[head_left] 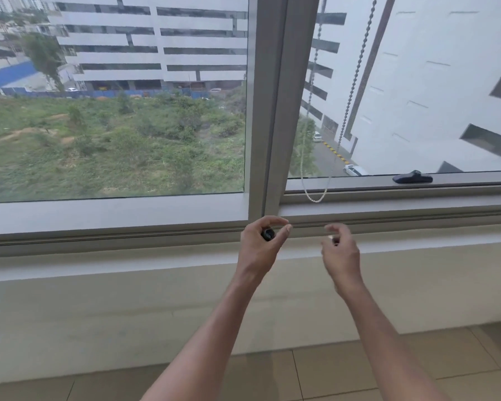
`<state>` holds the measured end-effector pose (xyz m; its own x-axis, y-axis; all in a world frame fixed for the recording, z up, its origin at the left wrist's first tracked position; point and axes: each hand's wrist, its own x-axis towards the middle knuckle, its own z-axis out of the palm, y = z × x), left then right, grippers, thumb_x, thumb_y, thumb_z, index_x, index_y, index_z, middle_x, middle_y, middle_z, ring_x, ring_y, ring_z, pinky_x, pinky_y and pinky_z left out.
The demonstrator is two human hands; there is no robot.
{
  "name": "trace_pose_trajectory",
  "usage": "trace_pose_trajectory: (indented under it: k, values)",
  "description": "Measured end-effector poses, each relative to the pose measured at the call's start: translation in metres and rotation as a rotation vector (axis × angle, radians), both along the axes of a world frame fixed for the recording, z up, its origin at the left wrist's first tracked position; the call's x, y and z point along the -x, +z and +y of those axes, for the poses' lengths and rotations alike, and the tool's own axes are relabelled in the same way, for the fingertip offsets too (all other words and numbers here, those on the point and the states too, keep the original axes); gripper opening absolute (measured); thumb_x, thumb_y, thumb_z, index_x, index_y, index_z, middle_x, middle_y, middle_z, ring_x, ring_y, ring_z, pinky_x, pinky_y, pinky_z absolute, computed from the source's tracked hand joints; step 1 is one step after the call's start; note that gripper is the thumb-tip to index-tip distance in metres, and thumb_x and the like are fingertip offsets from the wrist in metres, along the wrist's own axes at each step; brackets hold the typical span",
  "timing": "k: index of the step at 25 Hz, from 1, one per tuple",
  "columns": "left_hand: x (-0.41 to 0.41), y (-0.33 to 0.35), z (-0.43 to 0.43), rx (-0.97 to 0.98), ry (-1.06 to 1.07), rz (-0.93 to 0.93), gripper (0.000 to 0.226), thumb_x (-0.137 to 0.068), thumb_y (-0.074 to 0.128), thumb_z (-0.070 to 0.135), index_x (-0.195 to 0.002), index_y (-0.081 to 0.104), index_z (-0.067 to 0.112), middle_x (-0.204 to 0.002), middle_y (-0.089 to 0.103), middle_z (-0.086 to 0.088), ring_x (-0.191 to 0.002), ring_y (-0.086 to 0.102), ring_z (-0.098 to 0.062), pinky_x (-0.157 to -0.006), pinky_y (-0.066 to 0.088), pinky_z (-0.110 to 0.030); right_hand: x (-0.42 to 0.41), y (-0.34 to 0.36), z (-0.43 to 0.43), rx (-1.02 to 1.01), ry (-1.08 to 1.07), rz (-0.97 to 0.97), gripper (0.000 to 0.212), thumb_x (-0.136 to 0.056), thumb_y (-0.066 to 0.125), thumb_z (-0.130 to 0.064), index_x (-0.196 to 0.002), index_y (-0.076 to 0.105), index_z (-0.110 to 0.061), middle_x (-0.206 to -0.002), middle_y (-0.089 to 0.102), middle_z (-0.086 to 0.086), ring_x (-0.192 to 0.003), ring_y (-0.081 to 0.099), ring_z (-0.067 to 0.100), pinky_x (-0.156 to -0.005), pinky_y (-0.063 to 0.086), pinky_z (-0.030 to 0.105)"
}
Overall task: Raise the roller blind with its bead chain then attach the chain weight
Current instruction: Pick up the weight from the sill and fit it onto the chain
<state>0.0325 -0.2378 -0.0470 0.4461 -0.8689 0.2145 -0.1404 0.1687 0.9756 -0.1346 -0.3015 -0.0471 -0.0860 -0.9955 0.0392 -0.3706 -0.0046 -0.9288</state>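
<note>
Your left hand pinched the dark chain weight; your right hand was too blurry to tell. The weight might slip before reaching the far bead chain.

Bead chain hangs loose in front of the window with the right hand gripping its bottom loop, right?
No. The head view shows the bead chain hanging loose in front of the window, but the right hand is below its bottom loop, not touching it.
</note>
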Motion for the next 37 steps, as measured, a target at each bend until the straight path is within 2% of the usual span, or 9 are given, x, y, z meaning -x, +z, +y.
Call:
trace_pose_trajectory:
  k: [4,7,11,15,17,20,26,30,37]
  values:
    - [0.015,0.026,-0.037,0.002,0.029,-0.043,0.009,-0.097,0.078,0.033,-0.102,0.083,0.028,-0.065,0.051,0.012,-0.057,0.040,-0.006,-0.055,0.038,-0.020,0.018,0.041,-0.058,0.023,-0.103,-0.109,0.038,-0.094,0.043,-0.005,-0.112,0.075,-0.014,-0.068,0.054,-0.001,-0.056,0.045,0.019,-0.056,0.038,0.031]
    - [0.027,0.037,-0.056,-0.026,0.019,-0.113,0.014,-0.098,0.076,0.032,-0.109,0.084,0.029,-0.071,0.062,0.005,-0.060,0.048,-0.008,-0.061,0.044,-0.023,0.005,0.056,-0.060,0.064,0.105,-0.055,0.041,-0.095,0.048,-0.004,-0.118,0.075,-0.025,-0.080,0.055,-0.004,-0.059,0.047,0.013,-0.056,0.040,0.026]
    - [0.025,0.010,-0.053,-0.082,-0.003,-0.046,0.013,-0.097,0.077,0.030,-0.105,0.085,0.024,-0.061,0.062,0.020,-0.055,0.046,-0.001,-0.056,0.040,-0.014,-0.011,0.044,-0.033,0.098,0.322,-0.047,0.031,-0.099,0.058,-0.005,-0.105,0.074,-0.031,-0.082,0.068,0.006,-0.065,0.057,0.017,-0.064,0.051,0.035]
    - [0.010,-0.029,-0.032,-0.123,-0.005,0.089,0.014,-0.091,0.079,0.013,-0.100,0.085,0.022,-0.067,0.064,0.018,-0.059,0.044,-0.004,-0.054,0.038,-0.014,-0.019,0.024,-0.012,0.096,0.459,-0.035,0.018,-0.098,0.065,-0.010,-0.110,0.074,-0.021,-0.089,0.077,0.007,-0.070,0.071,0.007,-0.071,0.056,0.023]
    - [0.005,-0.038,-0.022,-0.117,-0.002,0.143,0.015,-0.088,0.083,0.013,-0.100,0.084,0.021,-0.071,0.064,0.017,-0.060,0.045,-0.003,-0.056,0.039,-0.013,-0.023,0.016,-0.005,0.081,0.502,-0.037,0.021,-0.101,0.062,-0.010,-0.118,0.072,-0.018,-0.092,0.077,0.006,-0.075,0.075,0.013,-0.074,0.055,0.021]
    - [0.000,-0.042,-0.012,-0.089,-0.003,0.197,0.017,-0.085,0.087,0.015,-0.100,0.084,0.024,-0.074,0.059,0.016,-0.061,0.045,-0.003,-0.057,0.041,-0.014,-0.021,0.008,0.002,0.152,0.502,-0.044,0.019,-0.095,0.071,-0.004,-0.108,0.072,-0.018,-0.084,0.077,0.004,-0.072,0.073,0.014,-0.074,0.060,0.022]
    - [-0.009,-0.037,0.006,-0.113,-0.011,0.092,0.029,-0.082,0.094,0.030,-0.108,0.084,0.038,-0.094,0.062,0.014,-0.062,0.045,0.001,-0.059,0.043,-0.012,-0.017,-0.001,0.004,0.224,0.609,0.031,0.030,-0.093,0.075,-0.007,-0.116,0.079,-0.025,-0.096,0.079,0.000,-0.089,0.074,0.017,-0.086,0.058,0.027]
    - [-0.017,-0.034,0.016,-0.114,-0.084,0.058,0.035,-0.082,0.094,0.034,-0.115,0.083,0.037,-0.109,0.071,0.017,-0.063,0.041,-0.001,-0.060,0.042,-0.014,-0.017,0.001,-0.001,0.205,0.695,-0.075,0.022,-0.091,0.077,-0.003,-0.109,0.079,-0.016,-0.093,0.082,0.003,-0.092,0.079,0.023,-0.091,0.062,0.034]
    - [-0.024,-0.029,0.028,-0.141,-0.205,0.040,0.047,-0.081,0.093,0.028,-0.120,0.079,0.051,-0.090,0.058,0.027,-0.062,0.035,-0.006,-0.056,0.039,-0.016,-0.021,-0.001,-0.003,0.149,0.796,-0.185,0.031,-0.089,0.079,-0.001,-0.114,0.079,-0.018,-0.101,0.083,0.007,-0.099,0.079,0.027,-0.094,0.063,0.036]
